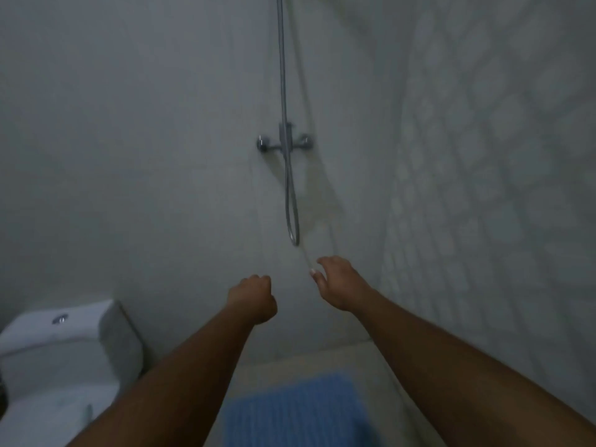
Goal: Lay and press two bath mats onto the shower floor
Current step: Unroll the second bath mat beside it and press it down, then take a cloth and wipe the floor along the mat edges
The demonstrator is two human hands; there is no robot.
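Shower mixer: chrome metal, glossy. Shower hose: metal, smooth, shiny. Toilet cistern: white ceramic, glossy, w/ chrome flush button. Blue bath mat: ribbed, matt; blurred, material unclear. Back wall: smooth, matt. Right wall tiles: faintly patterned, low sheen.

Dim grey tiled walls, a shower mixer with hose, perhaps a white toilet lower left.

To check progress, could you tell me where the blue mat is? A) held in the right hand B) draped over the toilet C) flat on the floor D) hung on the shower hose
C: the blue mat lies on the floor at the bottom of the view.
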